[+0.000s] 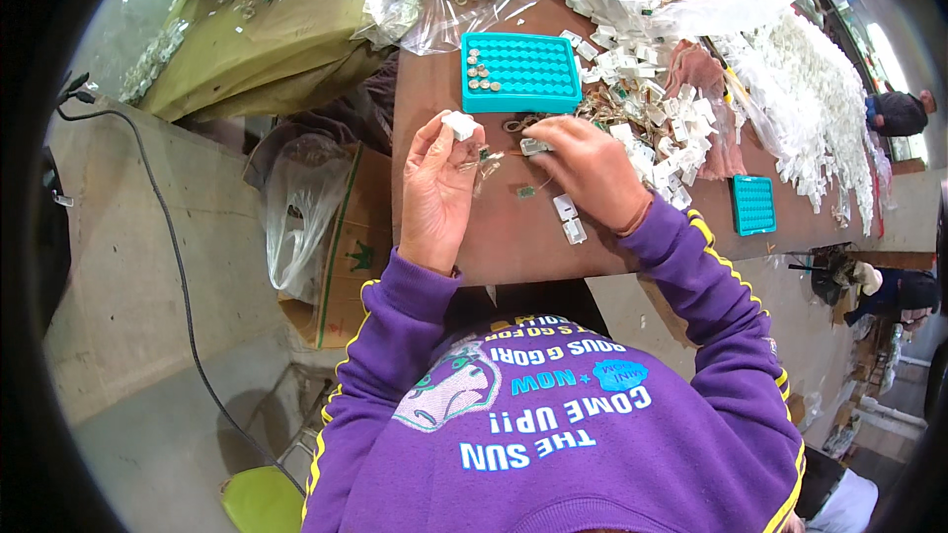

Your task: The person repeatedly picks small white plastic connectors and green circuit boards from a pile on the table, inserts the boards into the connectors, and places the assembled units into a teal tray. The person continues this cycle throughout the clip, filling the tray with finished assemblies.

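Clearly, the left hand point(440, 183) pinches a white casing point(459, 125); the right hand's point(595, 170) grip I cannot tell.

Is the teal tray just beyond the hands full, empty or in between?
In between, mostly unfilled: a few small round pieces sit toward the left of the tray, while its right half looks bare.

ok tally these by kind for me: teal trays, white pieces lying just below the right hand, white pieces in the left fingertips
Teal trays: 2
White pieces just below the right hand: 2
White piece in the left hand's fingertips: 1
Total: 5
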A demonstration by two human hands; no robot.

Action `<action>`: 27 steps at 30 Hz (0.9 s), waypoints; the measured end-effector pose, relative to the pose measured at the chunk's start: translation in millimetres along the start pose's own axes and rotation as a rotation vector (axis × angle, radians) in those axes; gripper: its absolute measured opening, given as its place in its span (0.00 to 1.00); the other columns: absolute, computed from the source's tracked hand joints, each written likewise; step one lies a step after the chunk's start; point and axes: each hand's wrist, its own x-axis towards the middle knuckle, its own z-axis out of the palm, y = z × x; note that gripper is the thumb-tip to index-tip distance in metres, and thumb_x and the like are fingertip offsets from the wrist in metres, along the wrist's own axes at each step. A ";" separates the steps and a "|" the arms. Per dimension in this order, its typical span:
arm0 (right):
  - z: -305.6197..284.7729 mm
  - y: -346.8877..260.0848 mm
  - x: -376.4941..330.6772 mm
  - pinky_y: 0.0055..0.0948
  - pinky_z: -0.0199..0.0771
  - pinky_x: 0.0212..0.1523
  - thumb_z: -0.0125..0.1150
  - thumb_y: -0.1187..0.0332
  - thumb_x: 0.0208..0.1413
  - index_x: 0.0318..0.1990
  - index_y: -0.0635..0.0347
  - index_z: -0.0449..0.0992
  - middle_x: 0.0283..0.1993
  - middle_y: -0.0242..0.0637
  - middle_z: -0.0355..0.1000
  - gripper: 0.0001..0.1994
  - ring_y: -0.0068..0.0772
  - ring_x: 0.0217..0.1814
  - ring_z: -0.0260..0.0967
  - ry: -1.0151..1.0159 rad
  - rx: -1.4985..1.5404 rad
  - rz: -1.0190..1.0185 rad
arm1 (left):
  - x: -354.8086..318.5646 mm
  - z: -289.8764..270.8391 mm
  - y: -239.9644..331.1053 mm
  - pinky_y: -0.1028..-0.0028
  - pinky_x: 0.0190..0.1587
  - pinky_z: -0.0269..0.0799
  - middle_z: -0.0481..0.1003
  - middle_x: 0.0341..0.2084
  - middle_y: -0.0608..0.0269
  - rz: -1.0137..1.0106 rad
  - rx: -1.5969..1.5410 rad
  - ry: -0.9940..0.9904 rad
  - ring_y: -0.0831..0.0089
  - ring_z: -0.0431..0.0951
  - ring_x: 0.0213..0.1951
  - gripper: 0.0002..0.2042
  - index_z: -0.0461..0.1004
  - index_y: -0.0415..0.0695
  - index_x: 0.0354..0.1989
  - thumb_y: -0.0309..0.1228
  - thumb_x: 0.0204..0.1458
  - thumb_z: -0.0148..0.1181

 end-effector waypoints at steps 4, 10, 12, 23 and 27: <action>3.7 6.2 -15.0 0.35 0.71 0.48 0.62 0.71 0.47 0.42 0.57 0.76 0.43 0.36 0.72 0.12 0.40 0.47 0.71 -0.044 -0.201 -0.173 | -2.0 -1.9 -1.2 0.62 0.52 0.75 0.75 0.44 0.57 -0.014 -0.047 -0.079 0.64 0.75 0.49 0.10 0.71 0.41 0.49 0.27 0.60 0.54; -26.4 34.9 -36.9 0.34 0.71 0.49 0.60 0.73 0.44 0.38 0.56 0.76 0.41 0.34 0.73 0.11 0.38 0.47 0.72 -0.053 -0.253 -0.183 | -4.7 -1.9 2.1 0.57 0.46 0.78 0.74 0.45 0.55 -0.098 -0.083 -0.085 0.62 0.74 0.50 0.11 0.71 0.42 0.50 0.27 0.59 0.56; -36.0 45.1 -42.4 0.33 0.72 0.50 0.60 0.73 0.41 0.36 0.56 0.76 0.40 0.32 0.73 0.11 0.36 0.48 0.72 -0.058 -0.265 -0.173 | -4.9 -0.2 0.8 0.60 0.49 0.77 0.74 0.45 0.55 -0.139 -0.148 -0.103 0.62 0.74 0.50 0.12 0.71 0.42 0.50 0.27 0.58 0.56; -75.2 55.1 -38.8 0.34 0.72 0.50 0.64 0.74 0.43 0.35 0.58 0.76 0.41 0.33 0.74 0.09 0.38 0.48 0.71 -0.167 -0.279 -0.229 | -1.0 -0.1 -22.1 0.61 0.62 0.66 0.73 0.48 0.51 -0.165 -0.095 -0.098 0.58 0.72 0.55 0.13 0.70 0.37 0.51 0.24 0.59 0.55; -73.4 35.0 -24.8 0.37 0.72 0.50 0.65 0.72 0.46 0.39 0.58 0.77 0.44 0.34 0.74 0.10 0.41 0.48 0.72 -0.133 -0.219 -0.098 | 0.3 -1.8 -22.0 0.63 0.59 0.70 0.75 0.46 0.53 -0.146 0.013 -0.117 0.60 0.75 0.51 0.12 0.70 0.38 0.51 0.24 0.59 0.54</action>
